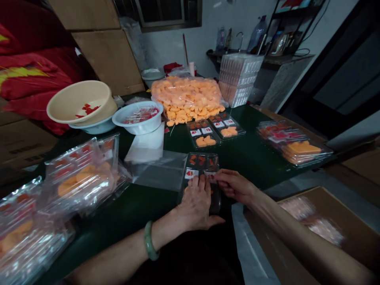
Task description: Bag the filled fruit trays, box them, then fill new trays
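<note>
Looking down the table from the head camera, the left hand [194, 206], with a green jade bangle [150, 240] on its wrist, lies spread wide over the near end of a black plastic tray [202, 166], its fingers [202, 184] resting beside a small white label. The right hand [234, 186] lies at 3 o'clock from the tray, closed to a narrow pinch at the tray's right edge, beside a second label. Both hands hold the tray on a dark green tabletop [142, 213], and its far compartments show orange and red pieces.

From the tray, a loose sheet of clear plastic [157, 174] lies at 10 o'clock, just beside it. Bagged trays [80, 178] are piled at 9 o'clock, with more [26, 233] at the table's near left corner. Two unbagged trays [215, 128] sit at 12 o'clock, and a stack of filled trays [297, 144] lies at 2 o'clock.

Farther off at 12 o'clock is a large clear bag of orange pieces [187, 97], spilling a few at its foot, with a tall stack of empty trays [239, 79] just right of it. At 11 o'clock, a white plastic bowl [138, 116] and a beige basin [81, 103] hold red pieces. A cardboard box [332, 225] of bagged trays stands below the table at 4 o'clock — its contents are blurred.
</note>
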A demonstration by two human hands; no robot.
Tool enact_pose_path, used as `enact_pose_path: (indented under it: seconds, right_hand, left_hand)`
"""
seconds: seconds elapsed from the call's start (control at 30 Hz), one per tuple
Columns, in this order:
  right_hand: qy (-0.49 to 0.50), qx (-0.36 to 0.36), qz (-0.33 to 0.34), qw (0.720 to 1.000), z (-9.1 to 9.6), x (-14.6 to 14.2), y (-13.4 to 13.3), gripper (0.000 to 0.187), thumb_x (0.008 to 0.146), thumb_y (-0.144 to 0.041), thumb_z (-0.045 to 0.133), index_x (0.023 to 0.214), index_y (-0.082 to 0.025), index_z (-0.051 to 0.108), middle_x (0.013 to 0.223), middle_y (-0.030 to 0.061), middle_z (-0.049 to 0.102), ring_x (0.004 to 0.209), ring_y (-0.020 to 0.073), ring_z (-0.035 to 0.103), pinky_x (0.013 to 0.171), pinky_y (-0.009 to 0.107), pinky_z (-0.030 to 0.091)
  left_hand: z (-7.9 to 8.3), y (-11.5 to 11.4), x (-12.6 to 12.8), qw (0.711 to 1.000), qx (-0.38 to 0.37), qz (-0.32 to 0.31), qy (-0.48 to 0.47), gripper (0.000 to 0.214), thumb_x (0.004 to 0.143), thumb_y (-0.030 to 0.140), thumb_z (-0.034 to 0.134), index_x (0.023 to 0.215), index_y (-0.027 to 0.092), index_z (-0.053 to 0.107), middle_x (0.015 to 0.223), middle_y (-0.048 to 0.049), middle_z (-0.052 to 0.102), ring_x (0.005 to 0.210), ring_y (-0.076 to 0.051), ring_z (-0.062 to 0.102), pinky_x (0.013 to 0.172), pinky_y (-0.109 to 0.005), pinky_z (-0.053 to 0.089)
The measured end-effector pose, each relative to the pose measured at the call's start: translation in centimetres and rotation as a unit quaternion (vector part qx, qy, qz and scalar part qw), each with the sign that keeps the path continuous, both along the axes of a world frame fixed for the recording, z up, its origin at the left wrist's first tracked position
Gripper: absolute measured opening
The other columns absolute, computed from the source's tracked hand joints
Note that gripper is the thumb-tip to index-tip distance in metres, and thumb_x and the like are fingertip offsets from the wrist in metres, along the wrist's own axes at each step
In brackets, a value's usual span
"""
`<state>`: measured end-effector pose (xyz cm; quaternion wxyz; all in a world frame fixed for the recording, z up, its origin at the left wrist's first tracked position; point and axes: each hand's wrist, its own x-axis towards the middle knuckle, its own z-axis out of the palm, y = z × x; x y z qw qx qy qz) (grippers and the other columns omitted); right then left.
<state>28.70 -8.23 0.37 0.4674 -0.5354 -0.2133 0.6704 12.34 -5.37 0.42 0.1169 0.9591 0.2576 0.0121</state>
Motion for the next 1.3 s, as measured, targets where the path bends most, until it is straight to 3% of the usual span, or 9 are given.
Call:
enact_pose_path:
  seconds: [0.17,0.4,0.57,0.63,0.73,0.87,1.03,1.17,1.3]
  right_hand:
    - [0.002,0.067,0.036,0.997,1.2,0.0,0.2,0.029,0.066,-0.039,0.069,0.068,-0.016,0.051,0.048,-0.0088,0.038,0.036,0.0001,0.026,0.036,0.016,0.011]
    - [-0.012,0.033,-0.004,0.999,0.9,2.5,2.5,0.028,0.062,-0.031,0.071,0.082,-0.015,0.060,0.056,-0.0047,0.046,0.042,0.0027,0.034,0.036,0.015,0.016]
    - [-0.075,0.023,0.010,0.997,0.7,2.6,4.3,0.021,0.064,-0.027,0.060,0.080,-0.014,0.062,0.060,-0.0007,0.052,0.044,0.0063,0.041,0.036,0.017,0.022]
    - [-0.236,0.078,0.015,0.969,0.1,2.4,4.9,0.019,0.067,-0.029,0.056,0.078,-0.015,0.063,0.058,-0.0005,0.053,0.044,0.0073,0.041,0.038,0.019,0.026]
    - [-0.427,0.144,-0.007,0.893,-1.1,2.1,5.8,0.013,0.067,-0.028,0.057,0.067,-0.017,0.064,0.059,-0.0002,0.057,0.052,0.0097,0.046,0.049,0.022,0.036]
    - [-0.502,0.140,-0.066,0.851,-2.4,2.4,6.6,0.010,0.064,-0.029,0.063,0.063,-0.019,0.064,0.064,0.0010,0.061,0.062,0.0136,0.051,0.061,0.025,0.038]
    - [-0.612,0.152,-0.064,0.774,-3.1,2.9,6.9,0.029,0.072,-0.043,0.057,0.059,-0.018,0.064,0.057,0.0003,0.059,0.056,0.0120,0.048,0.055,0.023,0.035]
    - [-0.620,0.173,-0.057,0.763,-3.5,3.5,6.9,0.044,0.082,-0.047,0.042,0.060,-0.015,0.063,0.054,-0.0004,0.054,0.053,0.0097,0.045,0.052,0.020,0.034]
    - [-0.641,0.131,-0.091,0.751,-3.5,5.3,6.0,0.040,0.085,-0.041,0.037,0.074,-0.013,0.064,0.058,0.0018,0.054,0.055,0.0116,0.047,0.051,0.022,0.034]
  left_hand:
    - [-1.1,-0.3,-0.7,0.995,0.011,0.031,-0.091,0.062,0.086,0.042,0.030,0.123,-0.006,0.044,0.128,-0.0281,0.043,0.124,-0.034,0.034,0.107,-0.046,0.022]
    - [-0.8,0.6,-1.9,0.963,-0.027,0.102,-0.247,0.038,0.088,0.027,0.030,0.115,0.012,0.051,0.116,-0.0163,0.056,0.112,-0.023,0.048,0.100,-0.042,0.038]
    - [-1.4,0.8,-1.9,0.940,-0.014,0.093,-0.328,0.032,0.087,0.022,0.036,0.113,0.010,0.050,0.113,-0.0175,0.055,0.110,-0.024,0.049,0.095,-0.044,0.043]
    - [-1.4,0.9,-1.9,0.928,-0.011,0.089,-0.361,0.031,0.087,0.018,0.037,0.113,0.009,0.050,0.112,-0.0179,0.055,0.108,-0.023,0.050,0.092,-0.043,0.045]
    - [-1.1,1.2,-1.9,0.921,-0.025,0.083,-0.381,0.029,0.087,0.015,0.037,0.114,0.011,0.049,0.112,-0.0157,0.056,0.108,-0.022,0.050,0.092,-0.041,0.045]
    - [-0.8,1.5,-1.8,0.916,-0.036,0.085,-0.391,0.028,0.087,0.015,0.037,0.113,0.013,0.049,0.109,-0.0145,0.056,0.106,-0.022,0.052,0.091,-0.041,0.045]
    - [-0.9,1.8,-1.6,0.911,-0.039,0.081,-0.403,0.027,0.087,0.015,0.038,0.112,0.013,0.049,0.110,-0.0145,0.055,0.106,-0.021,0.052,0.091,-0.040,0.045]
    - [-0.8,2.1,-1.8,0.908,-0.040,0.080,-0.410,0.027,0.087,0.014,0.038,0.112,0.012,0.049,0.110,-0.0142,0.055,0.106,-0.020,0.051,0.092,-0.038,0.044]
    - [-0.2,2.3,-1.8,0.915,-0.023,0.088,-0.394,0.030,0.088,0.017,0.037,0.115,0.010,0.047,0.114,-0.0163,0.053,0.109,-0.021,0.049,0.093,-0.039,0.043]
